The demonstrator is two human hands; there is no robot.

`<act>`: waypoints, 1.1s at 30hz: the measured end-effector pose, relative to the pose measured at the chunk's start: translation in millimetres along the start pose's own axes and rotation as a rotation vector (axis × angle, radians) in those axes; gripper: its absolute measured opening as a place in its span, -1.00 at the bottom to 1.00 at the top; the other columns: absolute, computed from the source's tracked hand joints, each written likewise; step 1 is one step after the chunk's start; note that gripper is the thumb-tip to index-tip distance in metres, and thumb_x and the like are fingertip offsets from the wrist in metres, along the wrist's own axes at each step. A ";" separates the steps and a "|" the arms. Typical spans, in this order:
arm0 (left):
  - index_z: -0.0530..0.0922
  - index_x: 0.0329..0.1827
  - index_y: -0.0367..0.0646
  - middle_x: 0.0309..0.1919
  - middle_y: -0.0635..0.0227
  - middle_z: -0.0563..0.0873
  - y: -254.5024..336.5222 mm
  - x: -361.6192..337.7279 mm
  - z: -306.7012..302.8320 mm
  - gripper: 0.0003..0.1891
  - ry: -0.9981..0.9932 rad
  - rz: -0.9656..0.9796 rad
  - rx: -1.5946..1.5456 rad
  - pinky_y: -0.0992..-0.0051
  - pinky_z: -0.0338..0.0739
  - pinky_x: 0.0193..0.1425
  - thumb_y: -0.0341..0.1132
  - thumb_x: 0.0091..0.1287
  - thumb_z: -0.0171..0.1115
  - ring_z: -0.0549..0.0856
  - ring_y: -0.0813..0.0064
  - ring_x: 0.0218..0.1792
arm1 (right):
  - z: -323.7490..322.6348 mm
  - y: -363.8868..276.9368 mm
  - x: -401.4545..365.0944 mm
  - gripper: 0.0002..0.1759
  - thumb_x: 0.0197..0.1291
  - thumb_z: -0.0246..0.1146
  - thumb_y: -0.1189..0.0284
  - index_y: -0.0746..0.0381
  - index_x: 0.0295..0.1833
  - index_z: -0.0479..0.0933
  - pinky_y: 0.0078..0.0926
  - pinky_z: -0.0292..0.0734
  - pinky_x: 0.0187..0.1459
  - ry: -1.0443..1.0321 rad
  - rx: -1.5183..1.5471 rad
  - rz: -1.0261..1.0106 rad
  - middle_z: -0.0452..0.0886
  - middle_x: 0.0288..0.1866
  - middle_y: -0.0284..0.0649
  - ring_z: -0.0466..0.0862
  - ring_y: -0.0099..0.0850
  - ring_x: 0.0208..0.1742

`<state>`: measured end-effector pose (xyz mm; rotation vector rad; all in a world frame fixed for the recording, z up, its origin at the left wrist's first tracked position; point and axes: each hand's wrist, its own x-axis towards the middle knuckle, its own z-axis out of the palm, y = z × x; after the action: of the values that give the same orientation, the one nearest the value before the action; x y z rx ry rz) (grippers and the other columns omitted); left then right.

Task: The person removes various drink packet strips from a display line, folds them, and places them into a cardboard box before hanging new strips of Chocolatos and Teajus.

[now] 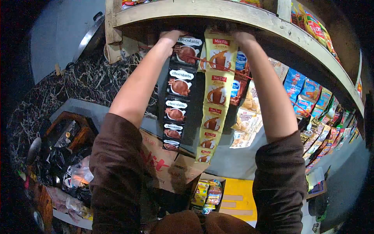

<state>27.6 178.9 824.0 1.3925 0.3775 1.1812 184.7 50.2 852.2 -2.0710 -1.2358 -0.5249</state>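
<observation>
Both my arms reach up under a wooden shelf. My left hand (pixel 170 40) is at the top left edge of a hanging strip of black Chocolatos sachets (pixel 180 86). My right hand (pixel 245 38) is beside the top of a yellow strip of Max Tea sachets (pixel 217 90). Shadow and the shelf edge hide the fingers of both hands, so their grip does not show. A thin red string (pixel 230 70) crosses in front of the upper sachets. Brown Frisian Flag sachets (pixel 236 91) hang just behind my right forearm.
The wooden shelf edge (pixel 202 12) curves overhead. Creamy Latte sachets (pixel 247 121) and several other strips (pixel 307 93) hang to the right. Below are a cardboard box (pixel 150 156), a small box of packets (pixel 212 195) and a yellow panel (pixel 241 191). Black plastic bags (pixel 58 163) lie lower left.
</observation>
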 end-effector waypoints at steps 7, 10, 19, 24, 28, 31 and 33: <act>0.48 -0.35 -0.37 -0.53 0.20 0.54 -12.9 7.5 -30.2 -0.84 0.117 0.234 -0.098 0.52 0.45 -0.49 -0.44 0.07 0.05 0.52 0.41 -0.56 | 31.4 6.4 -71.4 -0.64 -0.19 0.22 0.41 0.31 -0.18 0.45 -0.51 0.41 -0.23 0.220 1.182 -0.135 0.53 -0.26 -0.20 0.52 -0.44 -0.29; 0.46 -0.20 -0.35 -0.46 0.23 0.55 -7.0 -0.1 -37.5 -0.77 -0.217 0.101 0.047 0.53 0.44 -0.43 -0.36 0.17 0.01 0.51 0.48 -0.52 | 20.4 6.7 -72.2 -0.58 -0.10 0.21 0.27 0.29 -0.13 0.42 -0.48 0.42 -0.25 -0.221 1.375 0.297 0.53 -0.26 -0.24 0.52 -0.46 -0.27; 0.49 -0.25 -0.38 -0.40 0.21 0.60 -2.7 17.2 -13.8 -0.78 -0.021 0.014 0.528 0.57 0.41 -0.41 -0.41 0.09 0.14 0.54 0.56 -0.46 | 15.4 5.9 6.4 -0.72 0.06 0.08 0.29 0.26 -0.21 0.49 -0.45 0.46 -0.31 -0.106 0.909 0.188 0.56 -0.29 -0.17 0.56 -0.45 -0.38; 0.53 -0.35 -0.32 -0.40 0.25 0.60 -32.2 35.1 -36.7 -0.80 -0.012 0.437 0.066 0.50 0.40 -0.34 -0.43 -0.05 0.25 0.54 0.47 -0.45 | 3.5 -4.9 -44.2 -0.73 -0.05 0.19 0.39 0.31 -0.22 0.48 -0.52 0.42 -0.26 0.103 0.432 -0.164 0.56 -0.28 -0.18 0.54 -0.47 -0.31; 0.51 -0.18 -0.29 -0.31 0.25 0.60 -11.0 3.1 -52.0 -0.65 -0.251 0.250 0.050 0.51 0.40 -0.24 -0.22 0.04 0.19 0.56 0.44 -0.35 | 19.0 -0.2 -80.9 -0.67 -0.08 0.24 0.38 0.31 -0.19 0.44 -0.47 0.44 -0.26 -0.111 1.153 -0.160 0.54 -0.27 -0.18 0.54 -0.45 -0.27; 0.52 -0.18 -0.25 -0.33 0.27 0.59 3.1 -12.2 -47.1 -0.65 -0.183 0.088 0.284 0.57 0.30 -0.37 -0.14 0.11 0.10 0.50 0.53 -0.42 | 6.5 -5.8 -84.4 -0.68 0.01 0.18 0.29 0.30 -0.19 0.44 -0.43 0.49 -0.28 -0.325 1.420 0.129 0.54 -0.32 -0.17 0.56 -0.39 -0.39; 0.57 -0.26 -0.17 -0.50 0.41 0.57 15.1 -18.7 -39.3 -0.72 -0.128 0.004 0.564 0.67 0.13 -0.69 -0.16 0.12 0.08 0.34 0.69 -0.68 | 5.0 -8.1 -78.4 -0.67 0.03 0.15 0.26 0.31 -0.21 0.44 -0.45 0.47 -0.26 -0.262 1.312 0.145 0.55 -0.31 -0.17 0.55 -0.40 -0.35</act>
<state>-18.3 181.9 820.6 1.9429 0.6497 1.0197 140.5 8.2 802.0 -1.0592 -1.0676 0.5538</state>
